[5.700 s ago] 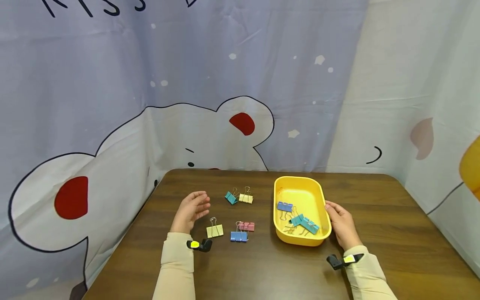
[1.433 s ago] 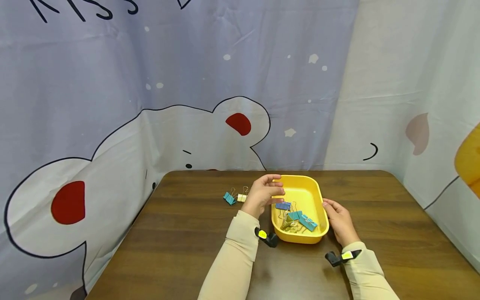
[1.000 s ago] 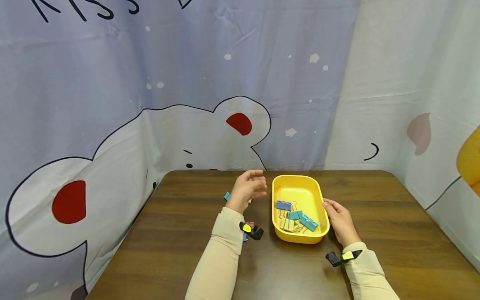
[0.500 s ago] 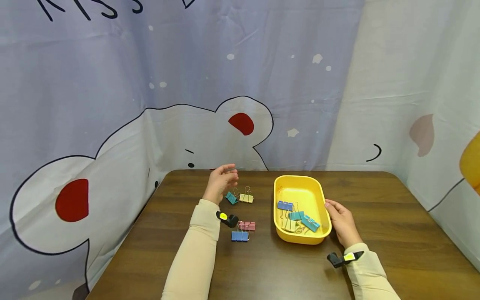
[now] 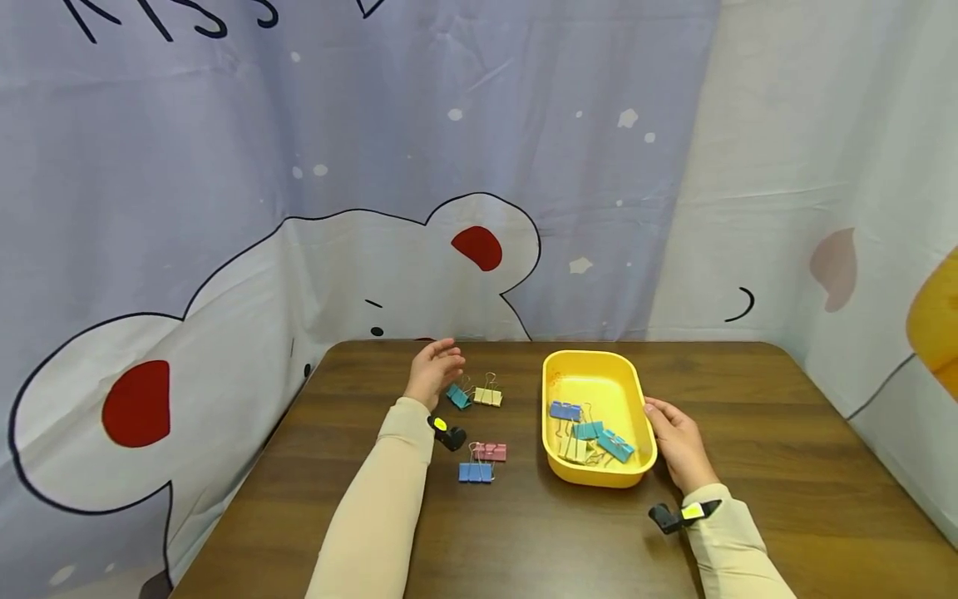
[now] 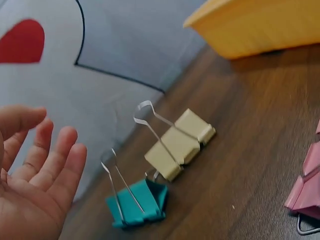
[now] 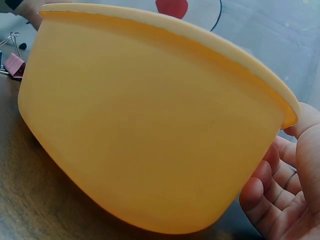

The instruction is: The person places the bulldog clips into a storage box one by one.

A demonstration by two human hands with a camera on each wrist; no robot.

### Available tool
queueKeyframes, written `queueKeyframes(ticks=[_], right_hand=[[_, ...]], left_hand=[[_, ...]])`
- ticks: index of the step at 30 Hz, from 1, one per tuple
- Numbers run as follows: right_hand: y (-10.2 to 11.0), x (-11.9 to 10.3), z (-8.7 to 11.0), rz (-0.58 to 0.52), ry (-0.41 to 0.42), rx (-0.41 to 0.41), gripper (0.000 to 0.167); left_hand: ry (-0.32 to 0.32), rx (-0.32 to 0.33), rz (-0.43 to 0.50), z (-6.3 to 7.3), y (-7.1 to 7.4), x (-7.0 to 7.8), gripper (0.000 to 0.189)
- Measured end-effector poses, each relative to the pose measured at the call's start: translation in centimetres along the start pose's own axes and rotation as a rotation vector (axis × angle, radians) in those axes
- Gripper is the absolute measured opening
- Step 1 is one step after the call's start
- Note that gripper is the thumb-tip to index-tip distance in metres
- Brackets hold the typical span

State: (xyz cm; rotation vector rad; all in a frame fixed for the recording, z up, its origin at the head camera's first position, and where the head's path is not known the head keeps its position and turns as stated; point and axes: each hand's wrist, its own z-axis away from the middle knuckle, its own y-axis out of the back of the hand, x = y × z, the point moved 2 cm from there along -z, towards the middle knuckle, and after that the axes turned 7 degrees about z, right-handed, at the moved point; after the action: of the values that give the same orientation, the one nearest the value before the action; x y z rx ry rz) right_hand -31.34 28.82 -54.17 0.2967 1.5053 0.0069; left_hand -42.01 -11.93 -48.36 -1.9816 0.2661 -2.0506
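— Which step do you see from your end?

— On my feed it reads as a reach: the left hand (image 5: 432, 374) is above the far left of the table (image 5: 546, 545), holding nothing, with the teal clip (image 5: 459, 396) nearest. That this clip is the one wanted is my guess; the pale yellow clip (image 5: 488, 397) lies just right of it.

— And the next move?

— I'd say it calls for lowering a little toward the near right, then pinching the clip between thumb and fingertips.

— How are the fingers?

— On the left, loosely bent and slightly apart, pinching nothing. My left wrist view puts the teal clip just beside the fingertips, with a gap. The right hand (image 5: 679, 445) holds the yellow tray (image 5: 595, 477) at its right rim, thumb at the edge, fingers curled by the outer side. Whether the thumb reaches inside, I can't tell.

— Other clips?

— Nearer, the pink clip (image 5: 492, 452) and blue clip (image 5: 476, 473) lie close together. Several more clips (image 5: 616, 446) sit in the tray's near half.
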Motion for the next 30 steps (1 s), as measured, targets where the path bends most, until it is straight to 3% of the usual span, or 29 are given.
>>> queueKeyframes(ticks=[5,13,24,30], right_hand=[[-0.1,-0.1,0.0,0.005,0.001,0.003,0.061],[-0.1,-0.2,0.0,0.009,0.000,0.019,0.060],[-0.1,-0.2,-0.1,0.010,0.003,0.005,0.060],[-0.1,-0.1,-0.1,0.018,-0.005,0.001,0.061]], left_hand=[[0.020,-0.025,0.017,-0.7,0.6,-1.0,0.044],[0.129,-0.068,-0.045,-1.3,1.3,-2.2,0.048],[0.092,-0.157,-0.233,-0.7,0.8,-2.1,0.059],[0.046,-0.165,-0.278,-1.3,0.8,-3.2,0.070]])
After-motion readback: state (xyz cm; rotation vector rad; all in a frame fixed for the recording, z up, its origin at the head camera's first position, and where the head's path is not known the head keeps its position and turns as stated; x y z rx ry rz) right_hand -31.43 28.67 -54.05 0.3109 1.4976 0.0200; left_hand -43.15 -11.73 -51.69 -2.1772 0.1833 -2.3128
